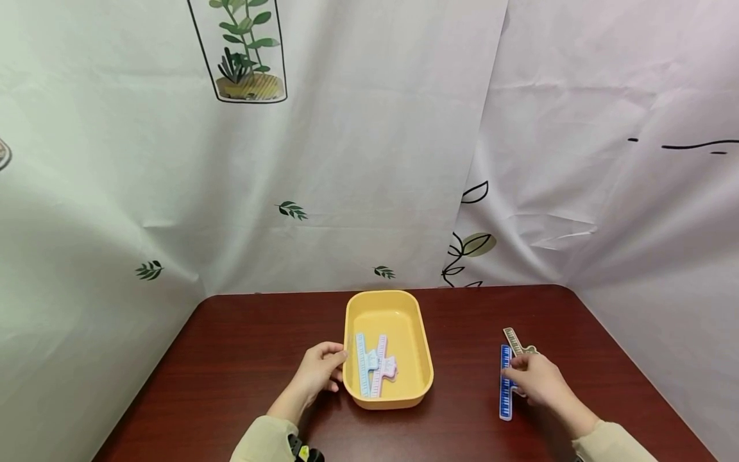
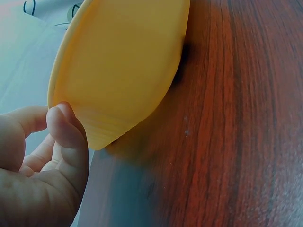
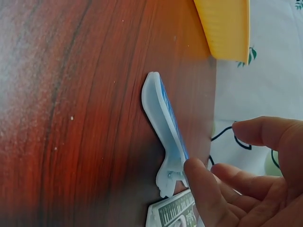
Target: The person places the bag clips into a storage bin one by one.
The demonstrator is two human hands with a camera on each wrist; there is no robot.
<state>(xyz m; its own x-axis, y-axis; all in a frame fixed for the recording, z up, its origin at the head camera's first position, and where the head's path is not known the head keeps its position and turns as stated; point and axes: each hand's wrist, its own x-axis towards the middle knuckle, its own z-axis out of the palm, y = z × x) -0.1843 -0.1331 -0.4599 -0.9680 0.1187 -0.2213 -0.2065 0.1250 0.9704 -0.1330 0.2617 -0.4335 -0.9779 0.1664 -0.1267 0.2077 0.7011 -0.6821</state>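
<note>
My left hand (image 1: 321,371) pinches the left rim of a yellow plastic tray (image 1: 426,359) between thumb and finger; the left wrist view shows this grip close up. Inside the tray lie a light blue page clip (image 1: 362,366) and a pink page clip (image 1: 378,367), both with long ruler-like bars. Over on the right, my right hand (image 1: 543,382) is at a blue page clip (image 1: 505,401) with a piano-key pattern. In the right wrist view one fingertip (image 3: 193,165) meets or nearly meets that clip, while the fingers stand apart. A beige-and-black page clip (image 1: 512,340) lies partly hidden beside it.
The dark red wooden table (image 1: 248,340) carries everything. White cloth (image 1: 369,160) with printed plants hangs behind it and along both sides. Dark brown wood separates the tray from the clips on the right.
</note>
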